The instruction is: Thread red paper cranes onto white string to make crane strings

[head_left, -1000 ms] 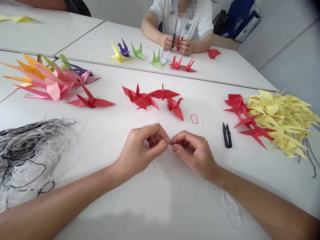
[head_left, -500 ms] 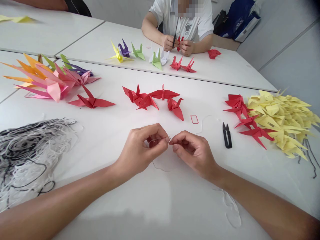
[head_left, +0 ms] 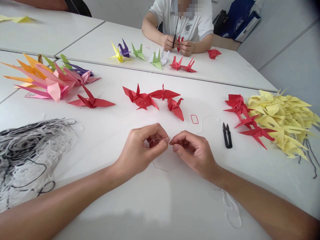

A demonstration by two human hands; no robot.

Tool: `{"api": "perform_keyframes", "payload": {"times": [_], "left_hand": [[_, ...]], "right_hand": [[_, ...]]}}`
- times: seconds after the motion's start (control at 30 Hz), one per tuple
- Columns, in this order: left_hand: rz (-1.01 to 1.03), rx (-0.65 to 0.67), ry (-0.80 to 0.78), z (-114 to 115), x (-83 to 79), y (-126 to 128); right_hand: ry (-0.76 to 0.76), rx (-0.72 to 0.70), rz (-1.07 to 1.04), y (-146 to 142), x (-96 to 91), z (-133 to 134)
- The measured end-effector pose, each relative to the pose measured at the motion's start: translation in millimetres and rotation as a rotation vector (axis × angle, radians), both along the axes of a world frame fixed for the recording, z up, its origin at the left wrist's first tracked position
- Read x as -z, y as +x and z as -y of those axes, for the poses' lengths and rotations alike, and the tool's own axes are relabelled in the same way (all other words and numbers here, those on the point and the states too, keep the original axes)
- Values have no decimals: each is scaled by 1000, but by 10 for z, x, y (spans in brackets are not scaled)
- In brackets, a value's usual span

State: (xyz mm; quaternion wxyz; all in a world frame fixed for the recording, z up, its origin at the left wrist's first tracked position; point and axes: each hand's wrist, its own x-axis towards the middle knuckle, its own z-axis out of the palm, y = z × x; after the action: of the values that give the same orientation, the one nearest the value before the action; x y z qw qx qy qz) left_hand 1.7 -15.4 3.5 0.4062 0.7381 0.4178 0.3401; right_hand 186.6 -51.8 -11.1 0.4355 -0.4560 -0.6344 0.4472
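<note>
**White table, fine thread: two hands meeting at the fingertips**

White tabletop (head_left: 160,203) is lying under both forearms as the left hand's fingertips (head_left: 165,140) are pinching shut on a thin pale thread (head_left: 160,168), a small loop of it showing inside the curled fingers. The right hand's fingertips (head_left: 175,145) are closing on the same thread just beside them, where a thin dark sliver, too small to identify, is poking up between the two pinches. The left hand (head_left: 140,150) and right hand (head_left: 193,151) are nearly touching, hovering low over the table near its front middle, with the slack thread curving on the surface beneath them.

Just beyond, a red clip (head_left: 194,119) is lying flat, and black snips (head_left: 227,135) are resting to the right. Red paper cranes (head_left: 155,98) are clustering behind the hands. Further right, flat red cranes (head_left: 246,120) are lying against a yellow crane pile (head_left: 282,120). To the left, a string tangle (head_left: 27,156) is spreading near the edge, with pink and orange cranes (head_left: 47,81) behind it. Across the far table, another person (head_left: 186,20) is sitting with both hands on a red piece.
</note>
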Motion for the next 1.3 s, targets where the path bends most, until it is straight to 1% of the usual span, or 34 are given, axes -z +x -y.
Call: {"api": "perform_keyframes", "payload": {"times": [1.3], "left_hand": [[18,9,4,0,-6,3]], "right_hand": [[-13,-1,-1,10,-5,0]]}}
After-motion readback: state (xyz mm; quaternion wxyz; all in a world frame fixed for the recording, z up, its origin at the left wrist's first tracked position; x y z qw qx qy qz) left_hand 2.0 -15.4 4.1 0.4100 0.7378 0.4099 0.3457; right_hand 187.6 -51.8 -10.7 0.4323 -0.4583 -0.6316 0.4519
